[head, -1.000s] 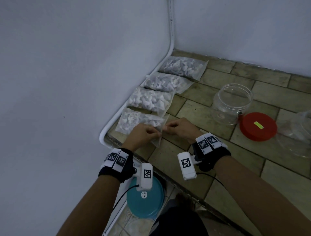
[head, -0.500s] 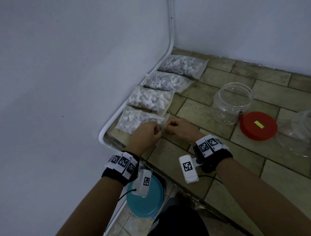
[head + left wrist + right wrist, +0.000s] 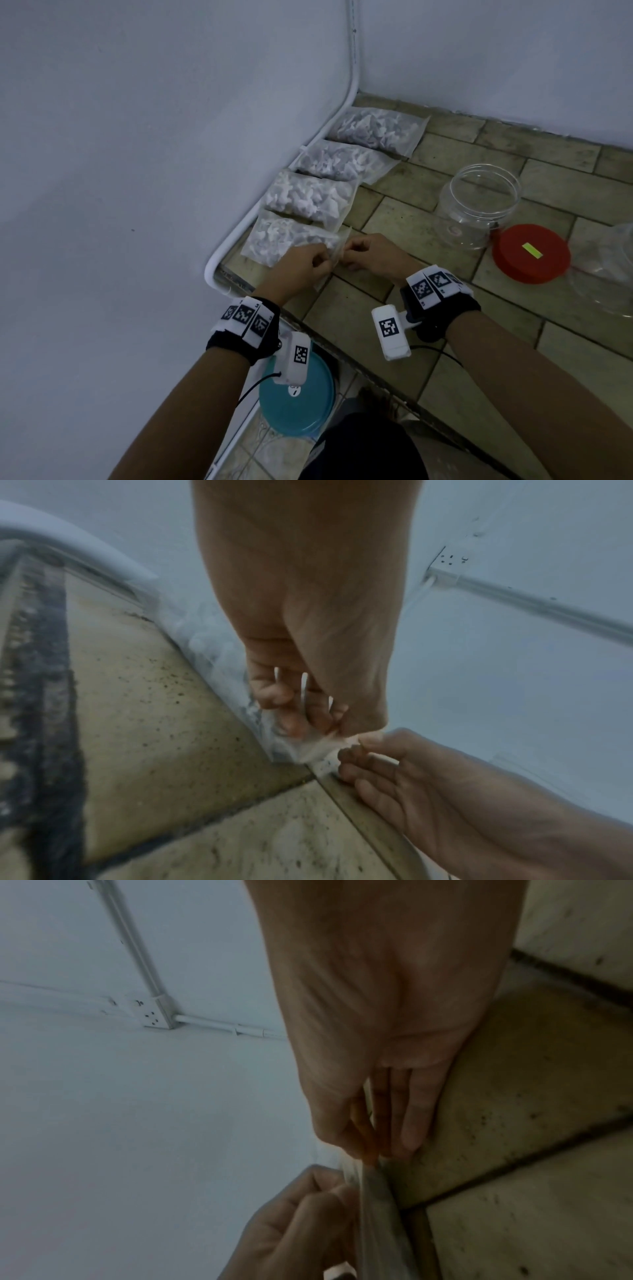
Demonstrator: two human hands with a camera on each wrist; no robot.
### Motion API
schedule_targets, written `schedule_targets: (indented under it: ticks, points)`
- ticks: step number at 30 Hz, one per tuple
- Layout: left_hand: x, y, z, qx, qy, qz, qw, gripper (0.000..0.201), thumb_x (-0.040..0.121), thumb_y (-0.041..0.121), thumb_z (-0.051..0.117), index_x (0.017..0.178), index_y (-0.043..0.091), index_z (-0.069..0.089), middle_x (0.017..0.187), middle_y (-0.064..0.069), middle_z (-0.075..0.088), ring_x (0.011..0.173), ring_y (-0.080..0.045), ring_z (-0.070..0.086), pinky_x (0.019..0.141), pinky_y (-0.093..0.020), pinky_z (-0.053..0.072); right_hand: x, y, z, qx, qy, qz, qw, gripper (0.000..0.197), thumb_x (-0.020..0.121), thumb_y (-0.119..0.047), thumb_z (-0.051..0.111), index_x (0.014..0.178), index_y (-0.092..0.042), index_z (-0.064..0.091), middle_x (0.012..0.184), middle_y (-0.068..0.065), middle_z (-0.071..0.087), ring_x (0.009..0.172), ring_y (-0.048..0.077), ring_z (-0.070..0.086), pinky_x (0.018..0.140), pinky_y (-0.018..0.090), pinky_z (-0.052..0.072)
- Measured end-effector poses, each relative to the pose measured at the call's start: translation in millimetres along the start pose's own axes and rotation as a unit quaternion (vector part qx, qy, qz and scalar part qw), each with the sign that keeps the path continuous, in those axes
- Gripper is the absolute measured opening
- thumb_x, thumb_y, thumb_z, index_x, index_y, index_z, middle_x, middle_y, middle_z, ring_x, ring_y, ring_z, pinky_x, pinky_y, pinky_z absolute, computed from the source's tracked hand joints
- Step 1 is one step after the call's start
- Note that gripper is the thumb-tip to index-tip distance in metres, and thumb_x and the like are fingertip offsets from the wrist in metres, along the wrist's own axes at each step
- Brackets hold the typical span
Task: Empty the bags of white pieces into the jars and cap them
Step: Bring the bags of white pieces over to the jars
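Several clear bags of white pieces lie in a row along the wall on the tiled counter. The nearest bag (image 3: 281,240) has its open end between my hands. My left hand (image 3: 308,263) pinches one side of the bag's mouth (image 3: 318,745), and my right hand (image 3: 363,253) pinches the other side (image 3: 369,1175). An open clear jar (image 3: 479,202) stands to the right, with a red lid (image 3: 531,253) lying flat beside it. A second clear jar (image 3: 613,270) is cut off at the right edge.
White walls meet in the corner behind the bags, with a white pipe (image 3: 239,236) running along the counter's left edge. A teal round lid or stool (image 3: 296,401) sits below the counter's front edge. The tiled counter (image 3: 513,342) extends to the right.
Both hands stay at the nearest bag's mouth. The left wrist has dropped a little and the fingers have shifted their pinch on the plastic.
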State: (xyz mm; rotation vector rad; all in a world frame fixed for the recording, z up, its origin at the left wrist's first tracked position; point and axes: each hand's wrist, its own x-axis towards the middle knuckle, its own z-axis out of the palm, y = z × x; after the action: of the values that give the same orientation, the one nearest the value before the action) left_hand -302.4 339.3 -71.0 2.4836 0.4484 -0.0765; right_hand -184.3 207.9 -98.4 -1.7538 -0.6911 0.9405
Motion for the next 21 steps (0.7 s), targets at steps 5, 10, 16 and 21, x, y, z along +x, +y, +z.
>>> schedule_targets:
  ticks: [5, 10, 16, 21]
  points:
    - [-6.1, -3.4, -12.9, -0.050, 0.132, -0.059, 0.988, 0.021, 0.088, 0.014, 0.053, 0.069, 0.009, 0.044, 0.066, -0.007, 0.047, 0.060, -0.016, 0.041, 0.058, -0.028, 0.033, 2.1, 5.6, 10.5, -0.070, 0.104, -0.010, 0.992, 0.016, 0.081, -0.013, 0.063, 0.072, 0.001, 0.063, 0.076, 0.016, 0.070, 0.075, 0.032, 0.067, 0.076, 0.046, 0.056]
    - [-19.7, -12.6, -40.3, -0.029, 0.214, -0.087, 0.972, 0.022, 0.085, 0.013, 0.057, 0.070, -0.001, 0.049, 0.065, -0.011, 0.050, 0.057, -0.013, 0.046, 0.055, -0.023, 0.034, 0.2, -1.3, 17.8, -0.095, 0.141, -0.008, 0.985, 0.022, 0.082, -0.019, 0.060, 0.069, -0.001, 0.059, 0.070, 0.016, 0.065, 0.062, 0.018, 0.058, 0.065, 0.034, 0.051]
    - [-20.9, -3.7, -22.7, 0.012, 0.161, -0.060, 0.985, 0.030, 0.083, 0.019, 0.061, 0.062, 0.013, 0.041, 0.057, 0.003, 0.040, 0.050, -0.005, 0.035, 0.049, -0.024, 0.025, 3.6, -8.5, 18.9, -0.187, 0.094, -0.039, 0.977, 0.027, 0.092, -0.024, 0.047, 0.067, -0.014, 0.043, 0.065, 0.004, 0.045, 0.060, 0.013, 0.041, 0.054, 0.026, 0.029]
    - [-20.5, -1.4, -29.8, 0.009, 0.160, -0.120, 0.980, 0.039, 0.081, 0.023, 0.060, 0.056, 0.016, 0.032, 0.052, 0.005, 0.031, 0.049, -0.009, 0.031, 0.046, -0.026, 0.020, 5.8, -2.6, -5.3, -0.169, 0.054, 0.017, 0.984, 0.025, 0.091, -0.022, 0.050, 0.066, -0.014, 0.052, 0.075, 0.008, 0.059, 0.064, 0.017, 0.054, 0.061, 0.027, 0.044]
